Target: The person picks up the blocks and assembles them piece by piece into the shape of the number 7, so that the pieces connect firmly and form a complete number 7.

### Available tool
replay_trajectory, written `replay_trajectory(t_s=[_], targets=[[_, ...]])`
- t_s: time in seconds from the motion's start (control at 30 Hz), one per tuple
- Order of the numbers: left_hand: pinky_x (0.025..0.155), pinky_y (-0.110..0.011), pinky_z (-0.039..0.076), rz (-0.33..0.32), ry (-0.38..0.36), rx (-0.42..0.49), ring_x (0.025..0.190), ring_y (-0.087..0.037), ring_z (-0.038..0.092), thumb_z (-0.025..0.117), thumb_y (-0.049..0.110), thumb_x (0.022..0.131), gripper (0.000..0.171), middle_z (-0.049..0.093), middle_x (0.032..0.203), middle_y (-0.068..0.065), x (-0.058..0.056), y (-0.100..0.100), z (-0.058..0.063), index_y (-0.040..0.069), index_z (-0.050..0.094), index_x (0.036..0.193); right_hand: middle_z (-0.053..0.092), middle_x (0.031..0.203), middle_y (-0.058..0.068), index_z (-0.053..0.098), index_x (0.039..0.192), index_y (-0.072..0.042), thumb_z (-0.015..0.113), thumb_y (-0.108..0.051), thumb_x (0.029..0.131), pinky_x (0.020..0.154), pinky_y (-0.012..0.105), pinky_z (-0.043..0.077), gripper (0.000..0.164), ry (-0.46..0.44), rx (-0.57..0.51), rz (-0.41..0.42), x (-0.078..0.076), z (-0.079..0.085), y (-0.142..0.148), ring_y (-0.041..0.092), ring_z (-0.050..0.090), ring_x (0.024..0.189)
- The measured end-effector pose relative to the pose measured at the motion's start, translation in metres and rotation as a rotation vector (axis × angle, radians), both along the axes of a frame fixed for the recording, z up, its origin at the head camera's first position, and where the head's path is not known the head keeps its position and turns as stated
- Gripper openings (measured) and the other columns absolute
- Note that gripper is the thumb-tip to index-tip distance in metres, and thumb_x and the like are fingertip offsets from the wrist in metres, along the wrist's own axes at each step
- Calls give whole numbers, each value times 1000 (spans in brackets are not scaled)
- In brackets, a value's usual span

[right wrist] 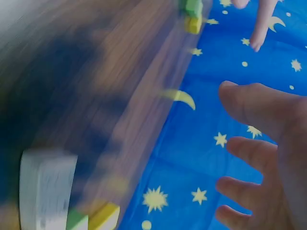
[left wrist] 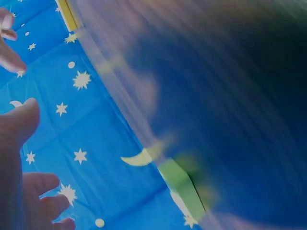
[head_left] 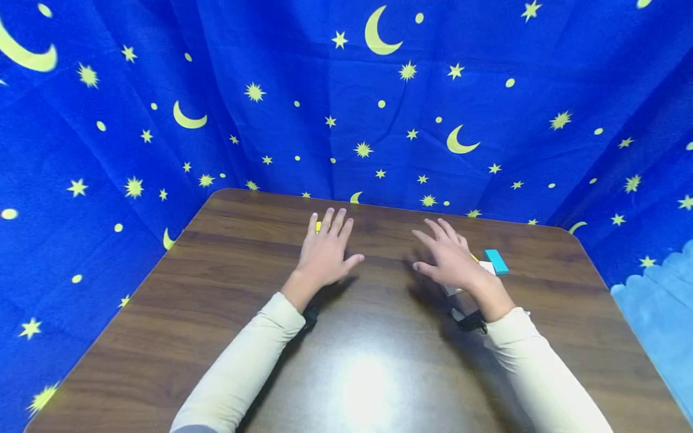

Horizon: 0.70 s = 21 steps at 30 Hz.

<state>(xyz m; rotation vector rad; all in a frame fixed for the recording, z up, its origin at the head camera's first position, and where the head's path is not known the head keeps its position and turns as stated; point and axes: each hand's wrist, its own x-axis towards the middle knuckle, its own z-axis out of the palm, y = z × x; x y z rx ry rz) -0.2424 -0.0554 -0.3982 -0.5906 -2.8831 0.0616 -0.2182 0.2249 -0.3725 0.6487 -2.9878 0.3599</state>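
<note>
Teal block (head_left: pixel 496 261) is positioned just right of right grip (head_left: pixel 450 260), long axis laid roughly fore-aft; left grip (head_left: pixel 323 254) farther off. Both unclenched, nothing held.

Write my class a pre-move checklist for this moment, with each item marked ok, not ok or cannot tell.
1. Left hand free: ok, fingers spread, holding nothing.
2. Right hand free: ok, it holds nothing either.
3. Teal block in plain sight: ok, it lies on the table, to the right of the right hand in the head view.
4. White block fully visible: not ok, partly behind the right hand in the head view and cut off by the right wrist picture's bottom edge.
5. Yellow block unobscured in the head view: not ok, the left fingers partly cover it.
6. Total number of blocks: cannot tell, the hands may hide some.
</note>
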Motion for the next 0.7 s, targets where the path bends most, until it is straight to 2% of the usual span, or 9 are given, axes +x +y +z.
replay_trajectory(t_s=[0.1, 0.27, 0.37, 0.47, 0.57, 0.63, 0.7], targets=[[125, -58, 11, -11, -18, 4, 155, -34, 19, 47, 65, 94, 82, 22, 166, -11, 2, -12, 3, 13, 31, 156, 29, 159, 27, 44, 148, -8, 68, -28, 91, 105, 77, 28, 66, -28, 32, 12, 5, 6, 15, 50, 19, 148], [124, -59, 13, -2, -38, 29, 147, -34, 36, 49, 63, 94, 80, 38, 159, -13, 7, -25, 4, 12, 36, 153, 28, 158, 28, 45, 147, -7, 69, -27, 91, 103, 77, 29, 64, -50, 94, -1, 14, 11, 43, 51, 20, 146], [123, -60, 16, -28, -39, 69, 146, -35, 37, 52, 60, 94, 77, 41, 157, -13, 8, -31, 2, 12, 38, 152, 33, 155, 28, 48, 146, -7, 69, -26, 91, 102, 76, 31, 62, -46, 117, -13, 22, 15, 60, 52, 23, 144], [122, -59, 22, -85, -55, 169, 147, -37, 34, 57, 52, 94, 72, 41, 157, -14, 9, -38, 2, 9, 41, 150, 48, 144, 27, 55, 140, -5, 69, -24, 91, 101, 72, 36, 54, -28, 88, -7, 27, 16, 74, 50, 36, 138], [120, -57, 29, -131, -73, 272, 146, -37, 37, 62, 41, 94, 67, 43, 156, -16, 11, -47, 2, 6, 44, 148, 63, 127, 24, 62, 130, -1, 69, -19, 90, 98, 65, 44, 44, 0, 21, 26, 31, 13, 88, 45, 54, 124], [118, -56, 33, -142, -84, 315, 144, -38, 39, 64, 36, 94, 65, 44, 155, -17, 12, -52, 2, 4, 46, 147, 67, 119, 23, 66, 123, 0, 69, -16, 89, 95, 60, 48, 38, 19, -17, 53, 34, 9, 96, 43, 61, 114], [116, -56, 36, -145, -90, 329, 143, -38, 41, 65, 34, 93, 64, 45, 154, -17, 13, -57, 1, 3, 47, 146, 68, 117, 23, 67, 120, 0, 69, -14, 89, 92, 59, 50, 34, 26, -34, 68, 36, 5, 104, 43, 64, 112]])
